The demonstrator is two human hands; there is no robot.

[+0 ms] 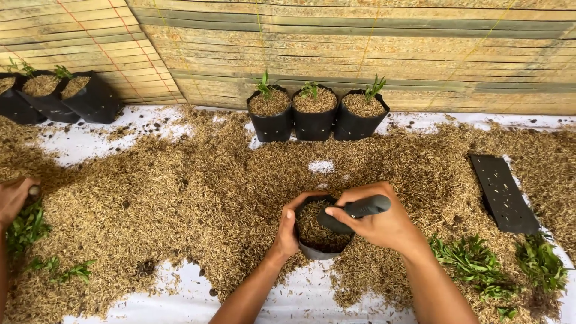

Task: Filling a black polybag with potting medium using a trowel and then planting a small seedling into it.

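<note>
Small black plastic grow bag [318, 251] packed with rice husk, sitting dead centre near 6 o'clock. Left hand [288, 231] wrapped around the bag's rim at its 9 o'clock side, holding it upright. Right hand [381, 223] clamped on a dark grey stubby tool handle [360, 209], tip poked into the husk fill.

Could go sideways pretty easily, by the look of it: soft bag wall, loose fill, so pushing the tool too hard or off-centre might fold the rim and dump husk out. Letting go on the left would probably tip the whole thing.

Surface: white plastic sheet [300, 300] on the ground, mostly buried under a spread of tan rice husk [180, 192]. Three filled black bags with tiny green seedlings [316, 111] lined up at 12 o'clock, more filled bags [54, 96] at 10 o'clock. Flat empty black bag [503, 193] at 3 o'clock, loose green cuttings [474, 264] at 4 o'clock. Another person's hand [15, 198] at 9 o'clock, near more greens. Split-bamboo wall [360, 48] across the back.
</note>
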